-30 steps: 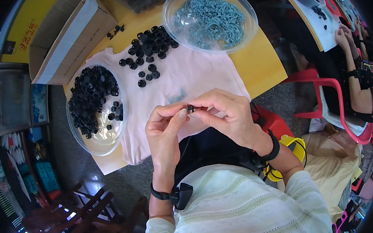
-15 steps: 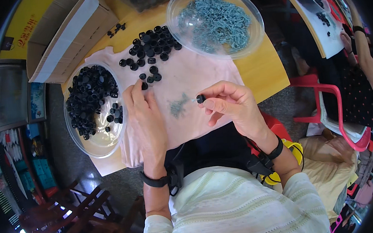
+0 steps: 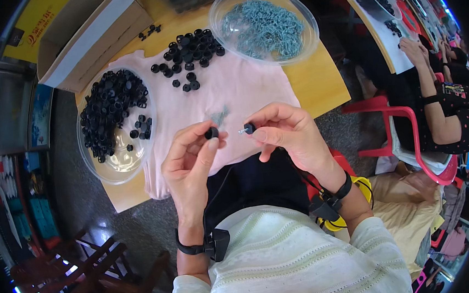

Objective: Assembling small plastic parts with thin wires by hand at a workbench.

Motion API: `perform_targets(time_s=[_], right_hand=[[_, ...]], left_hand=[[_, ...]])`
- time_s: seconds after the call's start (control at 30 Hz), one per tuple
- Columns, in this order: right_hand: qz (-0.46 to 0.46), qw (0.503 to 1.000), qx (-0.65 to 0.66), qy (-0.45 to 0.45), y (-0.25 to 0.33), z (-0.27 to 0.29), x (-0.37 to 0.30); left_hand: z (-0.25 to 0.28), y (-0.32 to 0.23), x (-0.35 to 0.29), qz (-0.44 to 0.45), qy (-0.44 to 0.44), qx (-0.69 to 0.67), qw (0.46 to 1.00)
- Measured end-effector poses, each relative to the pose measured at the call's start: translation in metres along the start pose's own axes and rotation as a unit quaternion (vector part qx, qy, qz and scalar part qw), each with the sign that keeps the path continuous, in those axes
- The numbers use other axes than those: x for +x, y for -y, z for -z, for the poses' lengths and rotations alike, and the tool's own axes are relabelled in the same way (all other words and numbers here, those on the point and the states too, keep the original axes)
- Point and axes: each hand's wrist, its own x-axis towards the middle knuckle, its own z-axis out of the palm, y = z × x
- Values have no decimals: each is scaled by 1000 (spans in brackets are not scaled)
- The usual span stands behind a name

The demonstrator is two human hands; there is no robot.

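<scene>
Between the thumb and fingers of my left hand (image 3: 188, 158) is pinched a round black cap (image 3: 211, 132). My right hand (image 3: 288, 134) grips a black knob (image 3: 249, 128) from which a silver screw (image 3: 241, 131) sticks out toward the cap. A small gap separates the two pieces. Both hands are over the near part of a pink cloth (image 3: 241, 85), where a little heap of screws (image 3: 220, 115) lies just beyond them. Farther back on the cloth sits a cluster of black caps (image 3: 189, 48), with a few loose ones nearer me.
A clear bowl of black parts (image 3: 110, 109) stands left, and a clear bowl of screws (image 3: 264, 28) at the back right. An open cardboard box (image 3: 91, 39) borders the table's left side. On the right, another person (image 3: 434, 97) works at a second table beside a red chair (image 3: 408, 113).
My left hand has come from the loose caps back toward my right hand, now with a black cap in its fingers. The right hand keeps its knob and screw nearly in place.
</scene>
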Motion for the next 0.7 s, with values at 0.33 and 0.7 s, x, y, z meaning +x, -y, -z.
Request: perform_targets(time_s=[0.33, 0.7], right_hand=[[184, 955, -230, 14, -7, -23, -19], [104, 988, -114, 8, -12, -16, -19]], left_hand=[[-8, -2, -22, 22, 72, -79, 994], [-12, 2, -22, 17, 60, -68, 996]])
